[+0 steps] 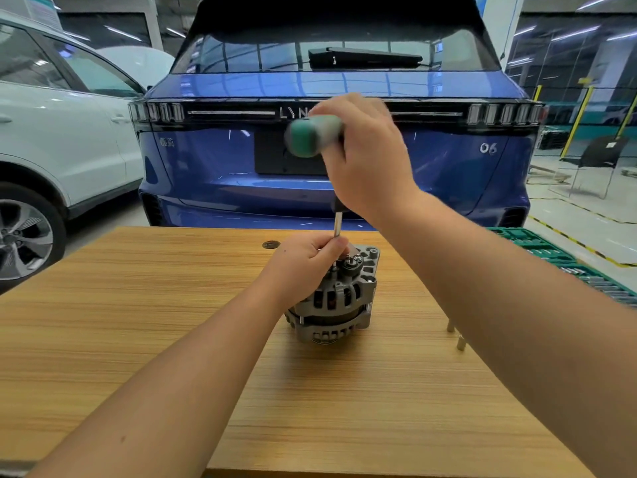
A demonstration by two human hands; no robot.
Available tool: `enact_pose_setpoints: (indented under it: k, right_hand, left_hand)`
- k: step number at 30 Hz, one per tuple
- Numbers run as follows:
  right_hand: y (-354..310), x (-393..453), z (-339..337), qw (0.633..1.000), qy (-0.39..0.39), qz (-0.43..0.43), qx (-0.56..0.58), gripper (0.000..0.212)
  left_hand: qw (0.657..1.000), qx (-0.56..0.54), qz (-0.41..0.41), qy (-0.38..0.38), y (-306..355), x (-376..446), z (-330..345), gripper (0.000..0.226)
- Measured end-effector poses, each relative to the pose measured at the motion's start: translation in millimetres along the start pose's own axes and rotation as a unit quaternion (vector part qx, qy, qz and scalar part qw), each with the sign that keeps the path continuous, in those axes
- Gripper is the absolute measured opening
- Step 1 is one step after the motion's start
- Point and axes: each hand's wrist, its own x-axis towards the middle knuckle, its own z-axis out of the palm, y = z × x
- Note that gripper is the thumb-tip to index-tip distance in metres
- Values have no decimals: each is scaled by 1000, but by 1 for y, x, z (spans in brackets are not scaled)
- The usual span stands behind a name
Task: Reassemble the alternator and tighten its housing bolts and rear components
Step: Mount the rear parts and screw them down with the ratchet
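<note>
So, head view: right hand (362,157) has its fingers wrapped tight round the green screwdriver (312,136) handle (blurry), shaft pointing down. Left hand (305,267) pinches the shaft's lower end and rests on the alternator (339,298), which stands mid-table (138,322), well away from every edge. Two sockets (455,334) sit nearby, right.

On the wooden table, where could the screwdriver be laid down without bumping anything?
Bare wood lies left of the alternator out to the table edge, and along the near edge between the forearms. Right of the alternator is crowded: two small metal pieces stand there, with the green socket tray beyond.
</note>
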Motion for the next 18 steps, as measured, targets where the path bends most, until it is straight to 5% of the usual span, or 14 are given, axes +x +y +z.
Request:
enact_pose_setpoints:
  k: [18]
  right_hand:
    - [12,13,-27,970,-233,-63,10,61]
  left_hand:
    - [1000,-2,-3,1,-1,1,0,32]
